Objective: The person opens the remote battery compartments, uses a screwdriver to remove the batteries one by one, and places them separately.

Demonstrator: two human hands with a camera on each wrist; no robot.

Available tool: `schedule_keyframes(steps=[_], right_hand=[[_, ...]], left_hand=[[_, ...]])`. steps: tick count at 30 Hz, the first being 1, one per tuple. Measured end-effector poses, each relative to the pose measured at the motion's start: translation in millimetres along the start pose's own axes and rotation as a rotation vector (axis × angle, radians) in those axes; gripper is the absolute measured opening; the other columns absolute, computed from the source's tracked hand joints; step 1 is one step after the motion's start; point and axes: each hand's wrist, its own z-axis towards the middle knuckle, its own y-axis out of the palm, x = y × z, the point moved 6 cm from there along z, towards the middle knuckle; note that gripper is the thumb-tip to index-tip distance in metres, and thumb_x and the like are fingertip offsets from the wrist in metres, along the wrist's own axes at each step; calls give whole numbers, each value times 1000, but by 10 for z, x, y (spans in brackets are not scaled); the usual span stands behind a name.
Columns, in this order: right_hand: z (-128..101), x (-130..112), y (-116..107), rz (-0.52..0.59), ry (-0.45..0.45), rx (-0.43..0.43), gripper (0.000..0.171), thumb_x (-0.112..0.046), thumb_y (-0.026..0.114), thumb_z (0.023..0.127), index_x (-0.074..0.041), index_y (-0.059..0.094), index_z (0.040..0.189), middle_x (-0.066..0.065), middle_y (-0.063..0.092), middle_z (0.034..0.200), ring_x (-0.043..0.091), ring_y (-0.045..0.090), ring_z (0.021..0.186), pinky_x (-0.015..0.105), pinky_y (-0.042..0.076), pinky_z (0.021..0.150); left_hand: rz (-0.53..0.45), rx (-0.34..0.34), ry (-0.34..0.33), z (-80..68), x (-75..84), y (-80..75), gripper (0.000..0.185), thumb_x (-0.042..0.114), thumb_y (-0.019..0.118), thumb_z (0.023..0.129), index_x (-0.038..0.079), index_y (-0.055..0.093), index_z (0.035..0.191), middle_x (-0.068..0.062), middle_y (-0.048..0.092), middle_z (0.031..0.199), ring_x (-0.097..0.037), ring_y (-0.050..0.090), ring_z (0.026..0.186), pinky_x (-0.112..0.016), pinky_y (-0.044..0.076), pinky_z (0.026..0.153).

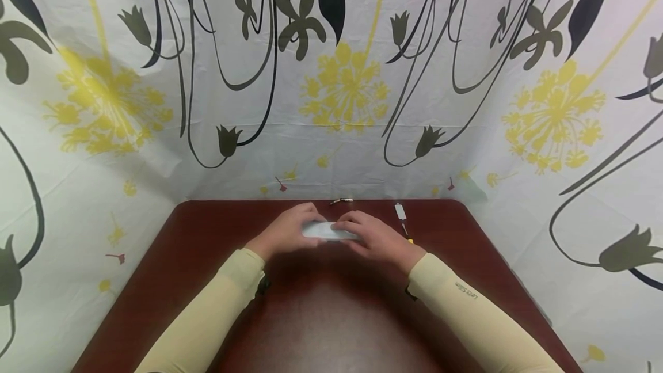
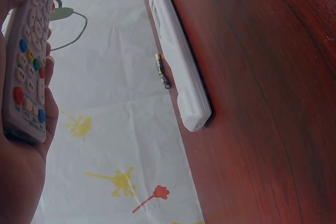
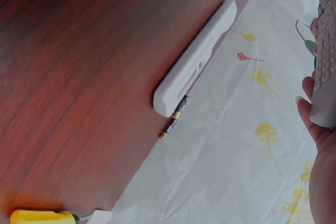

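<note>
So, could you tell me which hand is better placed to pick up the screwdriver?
Probably the right hand: the yellow-handled screwdriver lies just beside it on the table, while the left hand sits on the far side of the remote control.

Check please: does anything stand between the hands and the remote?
Nothing visible does. The left hand and right hand both hold the remote. The white cover and batteries lie apart from it on the table.
</note>
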Motion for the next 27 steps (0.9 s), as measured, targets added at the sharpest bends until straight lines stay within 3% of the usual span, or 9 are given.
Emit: schedule_keyframes(steps=[11, 27], right_hand=[[-9, -6, -11, -48, -63, 19, 44, -17, 82, 100, -19, 69, 142, 1, 65, 135, 17, 63, 118, 36, 59, 97], [54, -88, -77, -100, -92, -72, 47, -14, 83, 94, -17, 67, 138, 1, 63, 129, 18, 60, 113, 35, 58, 94]], left_hand=[[-1, -1, 0, -6, 30, 1, 37, 43, 90, 93, 26, 80, 124, 12, 60, 106, -11, 58, 94, -33, 54, 81], [31, -14, 13, -1, 78, 20, 40, 42, 92, 91, 25, 81, 125, 12, 58, 106, -11, 57, 95, -32, 53, 80]])
